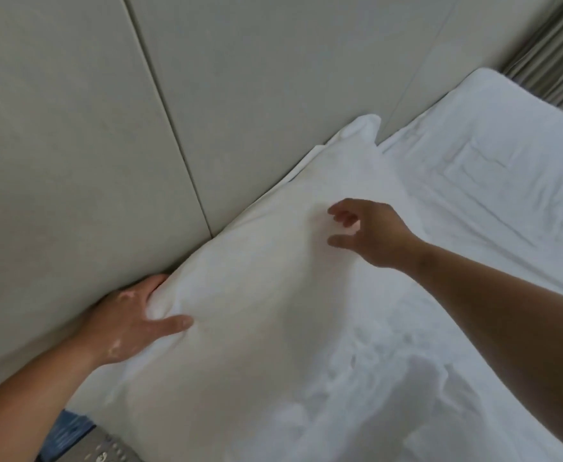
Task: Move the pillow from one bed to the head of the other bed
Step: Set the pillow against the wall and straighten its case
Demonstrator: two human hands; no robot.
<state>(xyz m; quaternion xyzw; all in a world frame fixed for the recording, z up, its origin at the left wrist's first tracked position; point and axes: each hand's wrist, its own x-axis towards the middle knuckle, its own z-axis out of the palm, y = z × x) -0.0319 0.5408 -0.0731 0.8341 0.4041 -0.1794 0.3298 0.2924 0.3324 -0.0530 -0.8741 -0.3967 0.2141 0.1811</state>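
White plump pillow [257,278] against padded headboard [107,128]; left hand [130,321] grips corner, right hand [373,231] loosely spread above.

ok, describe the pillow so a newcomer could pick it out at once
Start at the beige padded panel wall behind the white bed. Lying along its base is the plump white fabric pillow, with the left hand gripping its near corner and the open right hand over it. Unlike the flat, creased sheet beside it, it is puffy and smooth.
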